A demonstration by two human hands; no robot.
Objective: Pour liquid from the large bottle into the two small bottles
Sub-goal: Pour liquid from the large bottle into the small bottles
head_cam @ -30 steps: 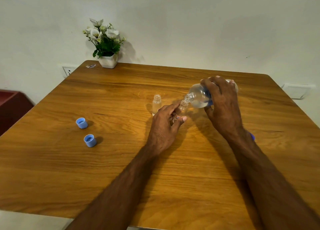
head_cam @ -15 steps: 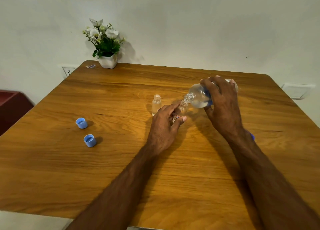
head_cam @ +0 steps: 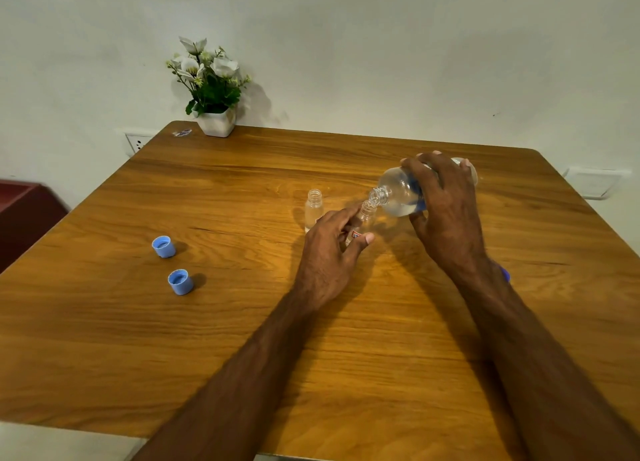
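The right hand (head_cam: 446, 211) grips the large bottle (head_cam: 401, 195), fingers (head_cam: 420, 169) wrapped over its body, long axis near horizontal with the neck pointing left and slightly down. That mouth meets the open top of a small bottle (head_cam: 365, 216), which the left hand (head_cam: 329, 252) pinches upright on the tabletop (head_cam: 242, 322). The other small bottle (head_cam: 314, 209) stands just left, uncapped, apparently holding liquid.

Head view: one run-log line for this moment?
phase: pouring | right hand: grips tilted large bottle | left hand: holds small bottle under its mouth | second small bottle: upright, uncapped
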